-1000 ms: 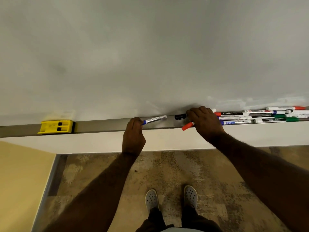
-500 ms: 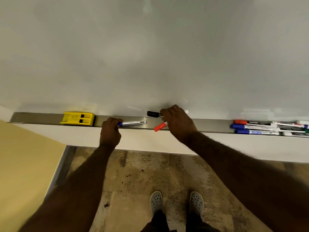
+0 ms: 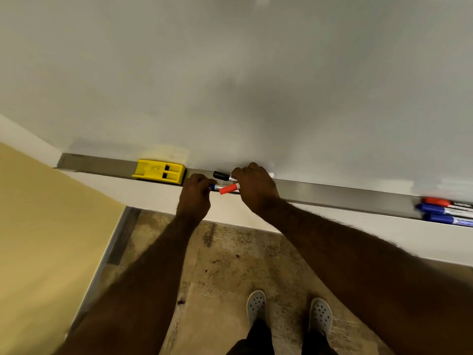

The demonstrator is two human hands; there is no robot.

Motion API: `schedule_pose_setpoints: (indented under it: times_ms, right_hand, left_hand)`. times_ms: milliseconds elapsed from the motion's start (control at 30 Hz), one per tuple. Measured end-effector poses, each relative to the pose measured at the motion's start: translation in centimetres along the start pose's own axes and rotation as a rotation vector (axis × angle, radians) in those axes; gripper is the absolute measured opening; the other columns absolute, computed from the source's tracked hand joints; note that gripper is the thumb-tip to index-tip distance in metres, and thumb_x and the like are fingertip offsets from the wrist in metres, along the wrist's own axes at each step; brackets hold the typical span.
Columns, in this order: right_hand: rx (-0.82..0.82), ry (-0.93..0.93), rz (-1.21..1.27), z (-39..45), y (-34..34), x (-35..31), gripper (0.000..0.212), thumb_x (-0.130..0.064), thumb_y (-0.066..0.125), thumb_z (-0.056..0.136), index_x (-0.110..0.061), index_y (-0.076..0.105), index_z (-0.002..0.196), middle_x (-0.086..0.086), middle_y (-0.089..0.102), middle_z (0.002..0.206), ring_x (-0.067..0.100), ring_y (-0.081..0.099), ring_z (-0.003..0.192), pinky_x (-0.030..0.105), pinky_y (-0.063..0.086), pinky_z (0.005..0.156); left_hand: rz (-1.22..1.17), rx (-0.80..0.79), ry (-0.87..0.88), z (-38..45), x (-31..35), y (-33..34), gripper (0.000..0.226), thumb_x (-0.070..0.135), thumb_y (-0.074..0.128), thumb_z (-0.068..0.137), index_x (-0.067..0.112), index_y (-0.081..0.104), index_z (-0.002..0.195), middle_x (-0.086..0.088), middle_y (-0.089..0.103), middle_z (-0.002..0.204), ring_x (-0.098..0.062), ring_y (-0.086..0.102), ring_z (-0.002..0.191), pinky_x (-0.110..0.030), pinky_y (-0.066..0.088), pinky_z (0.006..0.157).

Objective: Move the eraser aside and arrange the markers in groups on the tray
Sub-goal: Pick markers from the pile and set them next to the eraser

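Head view is showing a whiteboard with a metal tray (image 3: 332, 194) running along its lower edge, and both hands are working at the tray's left portion. Left hand (image 3: 194, 198) is closing around the capped end of a blue marker (image 3: 214, 187), fingers curled, the barrel pointing right along the tray. Right hand (image 3: 256, 187) is gripping two markers at once: a black marker (image 3: 222, 175) sitting nearer the board and a red marker (image 3: 229, 189) angling out toward the tray's front lip, both caps pointing left. Judging by how the three caps are meeting just beside each other, the person appears to be bringing these markers together into one cluster, keeping the barrels roughly parallel to the tray so they lie flat in it. Yellow eraser (image 3: 160, 171) is sitting on the tray just left of the left hand, close to the tray's left end, which reads as the eraser already being set aside. Well apart, at the far right edge of frame, a second cluster is lying in the tray: one red-capped marker (image 3: 439, 201) on top and two blue-capped markers (image 3: 432, 208) below it. Print on those barrels is showing as dark and blue lettering, but it is too blurred and cropped to read; no brand is legible. Print on the held markers is hidden by the fingers.
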State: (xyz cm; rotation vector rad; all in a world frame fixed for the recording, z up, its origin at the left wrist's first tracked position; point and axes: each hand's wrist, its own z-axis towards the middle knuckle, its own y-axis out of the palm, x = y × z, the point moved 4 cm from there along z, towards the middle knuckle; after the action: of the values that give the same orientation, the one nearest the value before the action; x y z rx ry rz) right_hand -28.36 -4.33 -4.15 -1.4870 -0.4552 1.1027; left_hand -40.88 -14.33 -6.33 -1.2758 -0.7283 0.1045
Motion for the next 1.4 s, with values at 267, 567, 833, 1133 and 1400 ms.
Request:
schedule_pose_setpoints:
  times_ms: [267,567,833,1133,1400]
  right_hand:
    - [-0.021,-0.006,0.019,2.2,2.6,-2.5,0.027,-0.019,0.062,0.089,-0.009,0.056,0.113,0.013,0.068,0.104,0.03,0.052,0.103,0.038,0.039,0.085]
    - [0.0,0.038,0.075,2.0,2.0,-2.7,0.037,-0.013,0.066,0.073,-0.006,0.054,0.107,0.015,0.063,0.102,0.034,0.053,0.097,0.041,0.041,0.081]
    - [-0.024,0.042,0.029,2.0,2.4,-2.8,0.035,-0.003,0.05,0.087,-0.004,0.048,0.123,0.017,0.054,0.12,0.033,0.048,0.11,0.044,0.043,0.09]
    - [-0.044,-0.027,0.037,1.6,2.4,-2.5,0.037,0.001,0.045,0.088,-0.003,0.052,0.124,0.018,0.056,0.122,0.034,0.047,0.115,0.041,0.041,0.094]
    - [0.073,-0.141,-0.031,-0.3,2.0,-1.9,0.045,-0.005,0.032,0.084,-0.001,0.064,0.116,0.018,0.066,0.117,0.036,0.061,0.108,0.044,0.047,0.095]
  left_hand:
    - [-0.179,0.103,-0.053,-0.9,-1.1,-0.4,0.031,0.001,0.075,0.075,-0.003,0.059,0.101,-0.019,0.062,0.103,-0.03,0.061,0.095,-0.03,0.047,0.075]
    - [-0.154,0.082,0.046,-0.4,-1.2,-0.2,0.045,0.006,0.069,0.079,0.006,0.059,0.122,-0.017,0.057,0.121,-0.029,0.06,0.105,-0.036,0.051,0.088]
    - [-0.164,0.115,0.033,-0.5,-1.3,0.1,0.033,0.003,0.067,0.079,0.003,0.063,0.112,-0.016,0.06,0.112,-0.029,0.061,0.1,-0.038,0.053,0.086]
    - [-0.247,0.18,-0.066,-0.8,-1.2,0.1,0.046,0.004,0.071,0.079,0.001,0.053,0.121,-0.017,0.061,0.115,-0.024,0.058,0.103,-0.024,0.041,0.088]
    - [-0.157,0.146,-0.029,-0.6,-1.1,0.6,0.031,0.007,0.067,0.082,0.003,0.061,0.112,-0.016,0.059,0.114,-0.028,0.057,0.104,-0.026,0.042,0.088]
